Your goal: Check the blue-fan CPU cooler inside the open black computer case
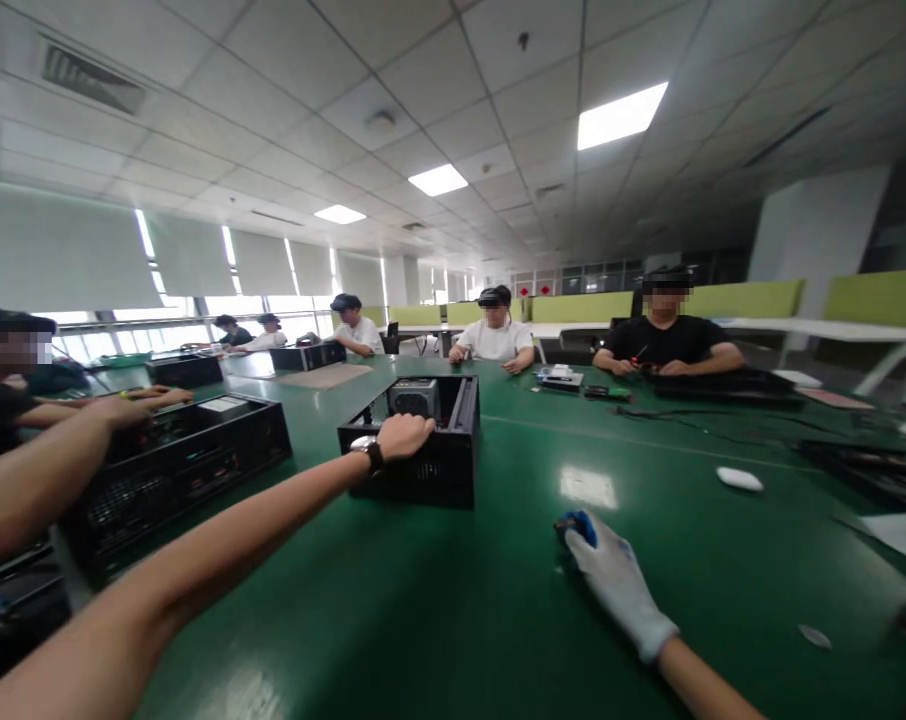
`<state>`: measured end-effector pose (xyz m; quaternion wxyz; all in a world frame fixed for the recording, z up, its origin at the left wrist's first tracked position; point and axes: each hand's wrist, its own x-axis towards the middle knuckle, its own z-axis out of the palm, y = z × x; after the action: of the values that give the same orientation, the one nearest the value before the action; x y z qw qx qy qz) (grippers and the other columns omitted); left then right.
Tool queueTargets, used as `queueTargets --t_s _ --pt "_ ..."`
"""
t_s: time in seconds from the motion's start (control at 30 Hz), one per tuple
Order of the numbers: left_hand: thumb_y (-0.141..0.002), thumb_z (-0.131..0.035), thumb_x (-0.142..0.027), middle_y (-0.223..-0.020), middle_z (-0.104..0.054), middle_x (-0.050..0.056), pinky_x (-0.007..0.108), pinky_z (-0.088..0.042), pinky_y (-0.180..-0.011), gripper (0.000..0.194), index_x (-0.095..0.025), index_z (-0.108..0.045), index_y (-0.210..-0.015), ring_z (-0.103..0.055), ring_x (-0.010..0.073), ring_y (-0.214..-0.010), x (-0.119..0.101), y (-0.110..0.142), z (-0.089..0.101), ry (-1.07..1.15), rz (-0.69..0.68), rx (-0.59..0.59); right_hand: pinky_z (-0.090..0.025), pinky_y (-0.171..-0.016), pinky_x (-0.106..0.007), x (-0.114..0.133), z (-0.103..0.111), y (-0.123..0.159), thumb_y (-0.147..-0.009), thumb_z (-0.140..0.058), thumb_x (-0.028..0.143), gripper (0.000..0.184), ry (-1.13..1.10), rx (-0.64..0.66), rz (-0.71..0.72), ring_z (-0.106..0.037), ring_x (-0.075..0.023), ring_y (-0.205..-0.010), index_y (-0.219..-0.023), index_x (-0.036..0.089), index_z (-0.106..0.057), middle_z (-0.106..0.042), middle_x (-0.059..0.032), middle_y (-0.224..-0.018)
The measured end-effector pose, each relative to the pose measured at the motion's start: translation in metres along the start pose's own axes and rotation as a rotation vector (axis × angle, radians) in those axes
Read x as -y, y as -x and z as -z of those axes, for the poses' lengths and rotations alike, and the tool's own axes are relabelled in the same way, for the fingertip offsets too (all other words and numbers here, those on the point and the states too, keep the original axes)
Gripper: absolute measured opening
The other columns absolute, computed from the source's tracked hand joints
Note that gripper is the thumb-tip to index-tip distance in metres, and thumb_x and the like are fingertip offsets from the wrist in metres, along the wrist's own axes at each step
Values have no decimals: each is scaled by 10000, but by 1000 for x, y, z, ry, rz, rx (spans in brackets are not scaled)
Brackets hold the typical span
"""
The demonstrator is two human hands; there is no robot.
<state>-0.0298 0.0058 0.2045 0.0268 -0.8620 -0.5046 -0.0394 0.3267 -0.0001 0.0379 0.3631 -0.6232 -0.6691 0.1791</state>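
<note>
Your bare left hand (406,437), a watch (376,457) on its wrist, grips the upper edge of the open computer case (419,487) on the green table (363,610); a power supply unit (414,398) sits inside. Your gloved right hand (610,570) is curled, well apart; what it holds, if anything, I cannot tell.

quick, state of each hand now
Left hand: closed on the black case at its rim.
Right hand: gloved, closed on a small dark item, identity unclear.
</note>
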Motion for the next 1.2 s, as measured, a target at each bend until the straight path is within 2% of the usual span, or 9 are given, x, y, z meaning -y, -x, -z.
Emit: queueTargets --t_s 0.13,0.23,0.37,0.53,0.67,0.77,0.87,1.03,1.2 --pt "-1071 -454 -435 -1034 -706 56 318 -581 -777 365 -159 -662 -1189 -687 174 -846 -31 51 17 132 -223 284 -525 -954 -389 7 15 8 -811 -322 607 649 -46 65 4 -697 -309 -1072 -1163 160 -634 -726 -170 -1190" --pt "-1032 -495 -507 -1184 -710 48 280 -544 -913 449 -227 -614 -1362 -685 208 -1039 -31 72 28 209 -410 428 -462 -1072 -416 -2 13 5 -784 -324 678 822 -58 108 -32 -631 -336 -1219 -1316 106 -583 -659 -196 -1334" --pt "-679 -890 -517 -1501 -508 159 497 -377 -1144 909 -269 -524 -1473 -483 380 -1352 -6 58 14 4 -547 262 -404 -1142 -482 -24 1 3 -777 -358 726 960 -19 69 -17 -537 -385 -1339 -1430 36 -492 -578 -233 -1434" --pt "-556 -962 -349 -1205 -707 115 473 -460 -1062 593 -347 -758 -1113 -608 355 -1179 9 19 -19 -11 -562 216 -524 -1026 -511 -60 7 35 -817 -500 675 639 -39 -62 25 -668 -370 -1182 -1223 217 -679 -729 -143 -1244" --pt "-525 -971 -351 -1083 -744 72 410 -530 -973 574 -346 -774 -1064 -652 335 -1083 10 17 -3 101 -589 225 -612 -784 -487 -64 48 49 -749 -562 684 478 -24 -118 -9 -741 -375 -953 -961 295 -742 -797 -91 -962" --pt "-501 -987 -321 -1253 -692 45 377 -495 -1054 860 -318 -669 -1300 -630 310 -1168 24 41 33 235 -629 220 -582 -790 -435 -2 87 31 -792 -553 675 483 -15 -90 50 -727 -347 -949 -957 261 -736 -786 -98 -988" --pt "-586 -957 -264 -1401 -603 41 411 -429 -1144 948 -297 -542 -1437 -567 300 -1281 45 78 71 424 -630 133 -525 -832 -372 117 89 2 -906 -515 597 452 60 27 189 -691 -271 -945 -1100 238 -709 -765 -69 -1051" --pt "-738 -878 -264 -1579 -400 41 422 -505 -1078 941 -372 -378 -1527 -440 313 -1412 75 140 105 641 -420 10 -490 -688 -244 277 -23 -29 -797 -615 177 196 294 660 469 -659 -172 -778 -939 199 -748 -747 4 -863" --pt "-749 -893 -283 -1606 -345 48 487 -414 -1172 999 -408 -308 -1549 -363 324 -1471 83 183 91 791 -308 -139 -509 -699 -297 291 -137 -40 -549 -756 45 173 431 717 509 -679 -234 -711 -533 181 -652 -653 -20 -573"
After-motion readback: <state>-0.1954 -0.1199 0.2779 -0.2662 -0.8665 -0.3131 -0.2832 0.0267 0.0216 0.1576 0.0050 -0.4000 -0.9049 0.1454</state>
